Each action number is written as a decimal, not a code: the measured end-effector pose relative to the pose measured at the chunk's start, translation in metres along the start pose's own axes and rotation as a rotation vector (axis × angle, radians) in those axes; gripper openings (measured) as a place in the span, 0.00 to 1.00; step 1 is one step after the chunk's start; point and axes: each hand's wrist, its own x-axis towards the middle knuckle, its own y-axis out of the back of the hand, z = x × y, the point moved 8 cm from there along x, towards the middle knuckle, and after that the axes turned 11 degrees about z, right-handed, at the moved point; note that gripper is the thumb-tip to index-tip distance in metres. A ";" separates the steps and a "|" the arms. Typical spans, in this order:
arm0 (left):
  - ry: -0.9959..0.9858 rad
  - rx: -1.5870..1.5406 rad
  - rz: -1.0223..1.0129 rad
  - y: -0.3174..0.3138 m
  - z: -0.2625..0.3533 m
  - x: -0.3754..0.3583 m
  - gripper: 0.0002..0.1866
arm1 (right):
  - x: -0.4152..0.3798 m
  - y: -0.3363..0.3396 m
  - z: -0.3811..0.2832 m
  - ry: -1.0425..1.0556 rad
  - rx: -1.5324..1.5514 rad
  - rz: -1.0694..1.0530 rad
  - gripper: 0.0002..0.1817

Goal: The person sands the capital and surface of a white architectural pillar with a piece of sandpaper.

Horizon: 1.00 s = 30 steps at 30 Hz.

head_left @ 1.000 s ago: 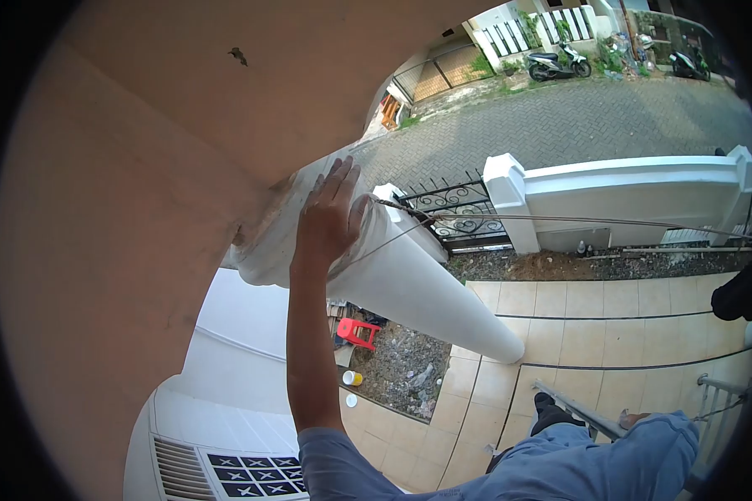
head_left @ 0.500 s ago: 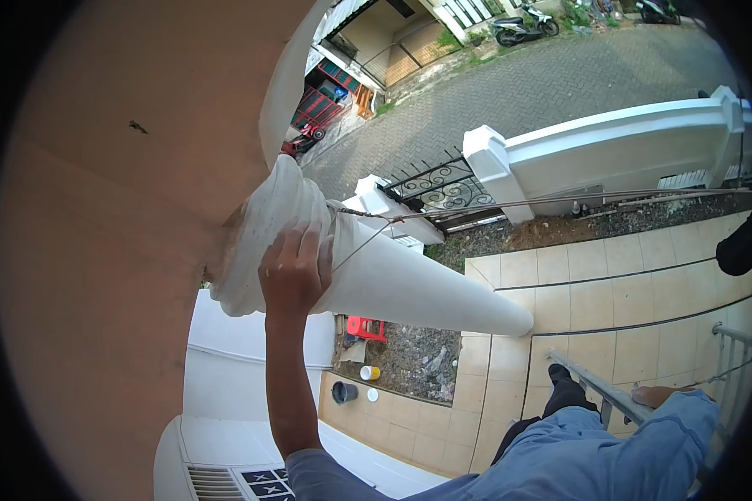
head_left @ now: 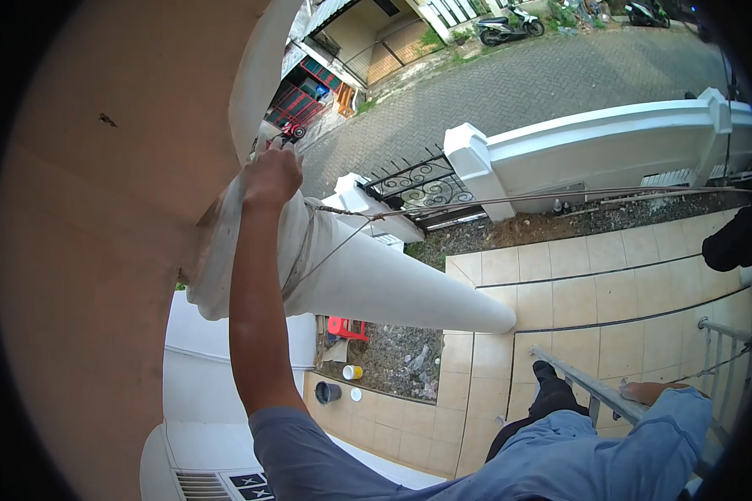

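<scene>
My left hand [head_left: 272, 173] reaches up to the far edge of the moulded top of a white column [head_left: 393, 280], just below the pinkish-brown overhang. Its fingers are bent and closed; whatever may be in them is hidden. My left forearm crosses in front of the moulding [head_left: 213, 275]. Below the moulding, ropes [head_left: 376, 217] are tied around the column and stretch off to the right. At the lower right, my right hand [head_left: 639, 391] is at a metal ladder [head_left: 585, 380], its small visible fingers apparently closed on the rail.
Far below lies a tiled floor [head_left: 576, 292]. A white wall [head_left: 593, 134] and black iron gate [head_left: 418, 184] border the paved street. A red stool [head_left: 348, 328], dark bucket [head_left: 327, 392] and yellow-and-white tub [head_left: 353, 372] stand near the column's foot. A dark shape [head_left: 729, 240] shows at right.
My left hand has moved from the near face of the moulding up to its far edge, its fingers now more bent. The view has shifted slightly. My right hand stays at the ladder.
</scene>
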 end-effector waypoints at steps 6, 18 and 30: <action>0.022 -0.442 0.229 0.049 0.010 0.008 0.13 | -0.021 -0.021 -0.033 -0.036 0.079 -0.005 0.22; 0.107 0.220 -0.324 -0.013 0.009 -0.019 0.19 | -0.010 -0.013 -0.127 -0.010 0.175 0.057 0.22; 0.179 0.292 0.124 -0.062 -0.017 -0.282 0.32 | -0.066 -0.038 -0.172 0.034 0.155 -0.037 0.22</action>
